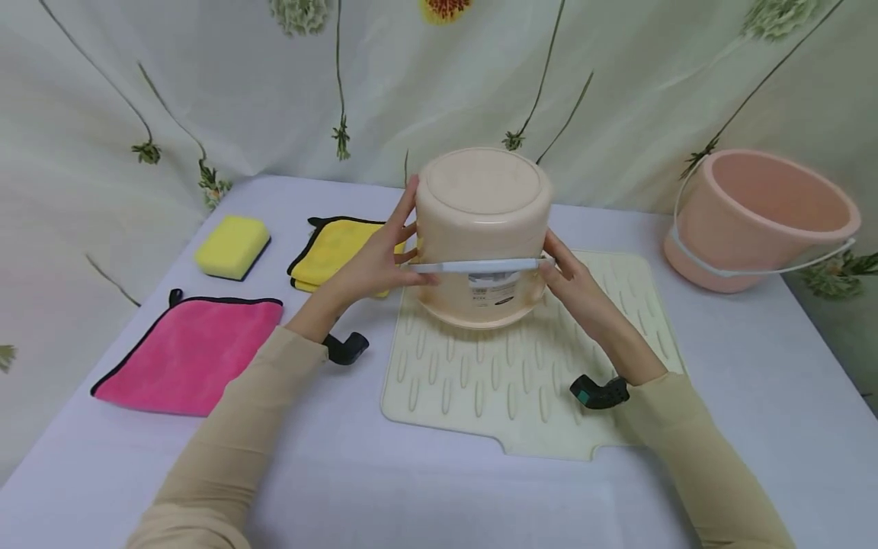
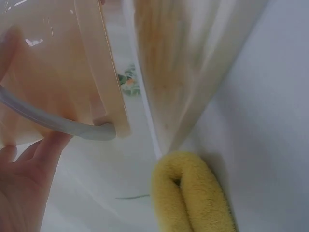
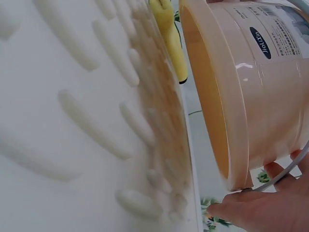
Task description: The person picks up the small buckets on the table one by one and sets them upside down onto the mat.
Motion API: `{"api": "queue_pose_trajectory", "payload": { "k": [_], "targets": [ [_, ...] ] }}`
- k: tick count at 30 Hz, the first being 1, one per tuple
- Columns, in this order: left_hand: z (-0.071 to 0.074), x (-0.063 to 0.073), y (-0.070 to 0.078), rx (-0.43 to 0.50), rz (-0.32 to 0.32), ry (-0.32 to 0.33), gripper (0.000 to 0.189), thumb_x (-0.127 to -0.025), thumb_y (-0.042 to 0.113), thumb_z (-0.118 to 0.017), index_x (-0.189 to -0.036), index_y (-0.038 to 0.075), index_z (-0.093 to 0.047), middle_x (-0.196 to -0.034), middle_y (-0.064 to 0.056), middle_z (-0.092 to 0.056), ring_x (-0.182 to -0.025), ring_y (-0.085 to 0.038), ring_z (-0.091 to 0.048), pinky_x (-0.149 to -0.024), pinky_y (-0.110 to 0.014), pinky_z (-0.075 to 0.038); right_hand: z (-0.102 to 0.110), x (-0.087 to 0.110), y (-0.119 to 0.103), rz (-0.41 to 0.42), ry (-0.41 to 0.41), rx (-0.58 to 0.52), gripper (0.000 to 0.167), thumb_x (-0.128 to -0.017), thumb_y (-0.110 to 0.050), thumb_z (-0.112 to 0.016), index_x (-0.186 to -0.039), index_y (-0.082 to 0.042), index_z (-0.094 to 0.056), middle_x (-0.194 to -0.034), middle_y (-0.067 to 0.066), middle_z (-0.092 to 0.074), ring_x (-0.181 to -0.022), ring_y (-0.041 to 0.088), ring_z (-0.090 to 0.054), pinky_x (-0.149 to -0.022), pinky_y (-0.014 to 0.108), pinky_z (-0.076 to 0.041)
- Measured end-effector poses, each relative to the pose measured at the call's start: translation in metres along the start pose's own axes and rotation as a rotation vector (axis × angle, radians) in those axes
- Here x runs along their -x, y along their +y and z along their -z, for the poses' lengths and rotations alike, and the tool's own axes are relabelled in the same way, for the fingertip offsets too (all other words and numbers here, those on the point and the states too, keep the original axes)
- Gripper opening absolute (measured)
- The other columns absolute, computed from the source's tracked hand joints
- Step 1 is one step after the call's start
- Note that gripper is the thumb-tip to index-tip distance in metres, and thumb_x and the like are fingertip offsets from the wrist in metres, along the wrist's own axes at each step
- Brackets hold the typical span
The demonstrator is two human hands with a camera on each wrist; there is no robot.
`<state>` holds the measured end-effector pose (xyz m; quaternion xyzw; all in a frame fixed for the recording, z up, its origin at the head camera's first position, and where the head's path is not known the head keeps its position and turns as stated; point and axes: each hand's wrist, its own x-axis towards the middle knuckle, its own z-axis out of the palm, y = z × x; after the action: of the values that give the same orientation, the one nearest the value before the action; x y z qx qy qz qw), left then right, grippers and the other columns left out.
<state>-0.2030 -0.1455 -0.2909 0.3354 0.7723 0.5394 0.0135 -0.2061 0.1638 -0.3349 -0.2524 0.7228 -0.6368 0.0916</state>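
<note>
A light peach bucket (image 1: 480, 240) hangs upside down over a cream ribbed mat (image 1: 473, 404), its base facing up. In the right wrist view a gap shows between its rim (image 3: 234, 96) and the mat. My left hand (image 1: 377, 255) holds the bucket's left side with spread fingers, thumb close by the end of the pale handle (image 1: 473, 266). On the opposite side my right hand (image 1: 583, 293) grips the wall, fingers by the handle's other end. The handle lies across the front, over a printed label (image 1: 495, 290). The far fingers are partly hidden behind the bucket.
A pink bucket (image 1: 727, 221) with a wire handle stands tilted-looking at the back right. Left of the mat lie a folded yellow cloth (image 1: 329, 255), a yellow sponge (image 1: 232, 245) and a pink cloth (image 1: 195, 354). A flower-printed curtain (image 1: 384, 84) hangs behind the table.
</note>
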Motion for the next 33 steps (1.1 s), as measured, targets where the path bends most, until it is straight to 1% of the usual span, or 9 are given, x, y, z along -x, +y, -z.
{"api": "queue_pose_trajectory", "payload": {
  "k": [2, 6, 10, 14, 18, 21, 23, 27, 33],
  "targets": [
    [0.001, 0.002, -0.005, -0.002, 0.019, -0.003, 0.122, -0.071, -0.006, -0.078, -0.149, 0.022, 0.012, -0.155, 0.0, 0.006, -0.135, -0.036, -0.019, -0.096, -0.05, -0.037, -0.001, -0.002, 0.006, -0.017, -0.018, 0.01, 0.081, -0.087, -0.054, -0.051, -0.151, -0.024, -0.012, -0.155, -0.001, -0.007, -0.138, 0.012, -0.001, -0.108, 0.053, -0.009],
    [0.003, 0.004, -0.013, -0.016, 0.021, -0.006, 0.122, -0.07, -0.006, -0.078, -0.149, 0.021, 0.011, -0.155, 0.001, 0.006, -0.135, -0.037, -0.018, -0.096, -0.052, -0.036, -0.003, -0.006, 0.013, -0.056, -0.034, 0.016, 0.079, -0.09, -0.05, -0.051, -0.151, -0.022, -0.01, -0.155, 0.0, -0.007, -0.139, 0.013, -0.004, -0.11, 0.045, -0.01],
    [0.003, 0.006, -0.014, -0.053, 0.033, -0.014, 0.12, -0.071, -0.006, -0.078, -0.149, 0.017, 0.01, -0.155, -0.001, 0.007, -0.135, -0.04, -0.016, -0.096, -0.053, -0.035, -0.004, -0.007, 0.019, -0.091, -0.058, 0.011, 0.079, -0.091, -0.049, -0.051, -0.152, -0.023, -0.008, -0.155, 0.0, -0.006, -0.139, 0.013, -0.003, -0.11, 0.042, -0.008],
    [0.003, 0.007, -0.014, -0.095, 0.022, -0.013, 0.119, -0.071, -0.007, -0.078, -0.149, 0.014, 0.01, -0.155, -0.005, 0.007, -0.135, -0.042, -0.014, -0.096, -0.055, -0.035, -0.003, -0.009, 0.021, -0.084, -0.077, 0.028, 0.08, -0.091, -0.049, -0.052, -0.151, -0.024, -0.007, -0.155, 0.002, -0.005, -0.139, 0.013, -0.002, -0.11, 0.041, -0.006],
    [0.005, 0.005, -0.032, -0.114, 0.005, 0.002, 0.123, -0.069, -0.006, -0.079, -0.15, 0.019, 0.011, -0.155, -0.003, 0.007, -0.136, -0.04, -0.013, -0.095, -0.054, -0.037, -0.002, -0.013, 0.018, -0.07, -0.083, 0.05, 0.077, -0.094, -0.042, -0.052, -0.152, -0.021, -0.006, -0.155, 0.005, -0.004, -0.139, 0.016, -0.002, -0.11, 0.039, -0.004],
    [0.005, 0.003, -0.045, -0.122, 0.0, 0.022, 0.125, -0.069, -0.003, -0.08, -0.15, 0.025, 0.01, -0.155, 0.003, 0.006, -0.137, -0.035, -0.013, -0.094, -0.051, -0.039, -0.001, -0.014, 0.016, -0.073, -0.089, 0.065, 0.073, -0.096, -0.037, -0.05, -0.152, -0.021, -0.005, -0.155, 0.005, -0.004, -0.139, 0.016, -0.001, -0.111, 0.039, -0.003],
    [0.004, 0.004, -0.047, -0.131, -0.005, 0.03, 0.125, -0.069, -0.001, -0.081, -0.149, 0.028, 0.01, -0.155, 0.007, 0.006, -0.137, -0.031, -0.013, -0.093, -0.05, -0.04, 0.0, -0.012, 0.014, -0.084, -0.1, 0.075, 0.07, -0.098, -0.033, -0.049, -0.151, -0.023, -0.004, -0.155, 0.004, -0.003, -0.139, 0.016, 0.0, -0.11, 0.041, -0.003],
    [-0.002, 0.006, -0.048, -0.182, -0.025, 0.04, 0.127, -0.068, 0.0, -0.082, -0.149, 0.027, 0.011, -0.154, 0.008, 0.006, -0.138, -0.024, -0.01, -0.092, -0.05, -0.042, 0.001, -0.005, 0.014, -0.122, -0.126, 0.09, 0.068, -0.099, -0.025, -0.047, -0.151, -0.027, -0.003, -0.155, 0.003, -0.003, -0.139, 0.017, 0.002, -0.11, 0.046, -0.003],
    [-0.016, 0.019, -0.046, -0.311, -0.03, 0.047, 0.132, -0.065, 0.0, -0.085, -0.149, 0.023, 0.015, -0.155, 0.002, 0.006, -0.137, -0.027, -0.015, -0.09, -0.049, -0.044, 0.001, 0.008, 0.018, -0.143, -0.175, 0.112, 0.073, -0.099, -0.015, -0.049, -0.151, -0.025, 0.001, -0.155, 0.002, 0.002, -0.139, 0.017, 0.004, -0.11, 0.046, -0.004]
  ]
}}
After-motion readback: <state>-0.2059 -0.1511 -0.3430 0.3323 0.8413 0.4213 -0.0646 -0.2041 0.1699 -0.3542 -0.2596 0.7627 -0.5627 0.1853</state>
